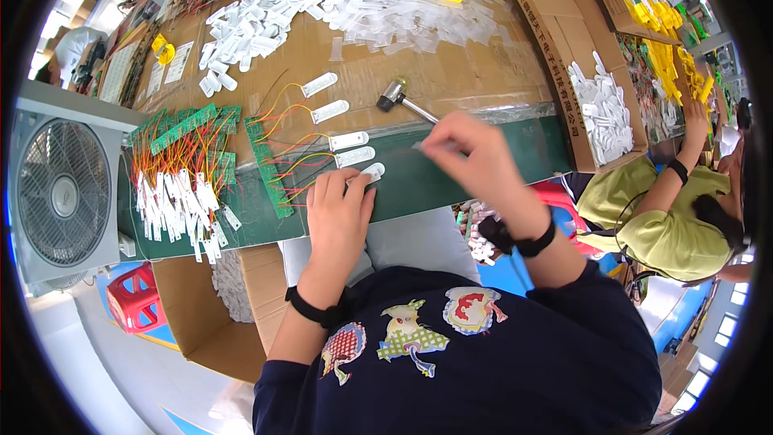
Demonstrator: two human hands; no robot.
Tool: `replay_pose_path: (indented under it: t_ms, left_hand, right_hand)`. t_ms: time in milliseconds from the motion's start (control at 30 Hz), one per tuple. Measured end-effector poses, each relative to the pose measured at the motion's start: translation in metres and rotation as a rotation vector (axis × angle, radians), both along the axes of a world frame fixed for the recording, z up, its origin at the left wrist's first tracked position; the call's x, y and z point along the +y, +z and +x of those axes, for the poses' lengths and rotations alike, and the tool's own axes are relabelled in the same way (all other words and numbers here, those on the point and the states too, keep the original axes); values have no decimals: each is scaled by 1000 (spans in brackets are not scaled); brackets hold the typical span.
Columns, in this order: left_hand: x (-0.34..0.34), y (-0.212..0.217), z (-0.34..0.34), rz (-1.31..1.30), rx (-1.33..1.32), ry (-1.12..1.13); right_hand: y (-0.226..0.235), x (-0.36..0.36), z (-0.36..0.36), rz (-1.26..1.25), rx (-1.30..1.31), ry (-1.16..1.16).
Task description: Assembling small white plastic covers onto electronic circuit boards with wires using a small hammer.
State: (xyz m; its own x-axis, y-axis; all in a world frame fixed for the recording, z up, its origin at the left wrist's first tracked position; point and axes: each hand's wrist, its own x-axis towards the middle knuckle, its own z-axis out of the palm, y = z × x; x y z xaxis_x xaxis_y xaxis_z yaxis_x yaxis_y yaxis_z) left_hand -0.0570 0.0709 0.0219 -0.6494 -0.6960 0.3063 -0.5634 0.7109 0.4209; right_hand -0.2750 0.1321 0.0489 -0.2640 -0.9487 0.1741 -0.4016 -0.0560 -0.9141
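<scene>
Bent fingers of my left hand (338,205) press on the lowest white rounded plastic piece (373,171) at the green edge of the bench. Above it lie several like pieces, among them a white strip (349,141), wired in red and yellow to a long green circuit board (268,165). To the right, my right hand (475,153) is closed in a pinch above the green surface. A small clear plastic piece (419,147) shows at its fingertips, partly blurred. Just beyond lies a small hammer (394,97), its handle end hidden by my right hand.
Wired green boards (185,129) with white strips lie at the left, beside a fan (63,193). White plastic shells (258,20) and clear covers (411,20) are heaped at the back. A cardboard box (555,56) with white parts stands right. A co-worker (676,217) sits beyond it.
</scene>
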Motion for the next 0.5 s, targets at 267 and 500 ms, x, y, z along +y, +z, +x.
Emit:
replay_pose_path:
  t_ms: [267, 500]
  left_hand:
    - [-15, -8, -5, 79, 8, -10]
    - [-23, -7, -5, 28, 26, -82]
  right_hand:
    - [-41, 28, 36, -86, 521, 31]
    - [-48, 25, 35, 21, 590, -142]
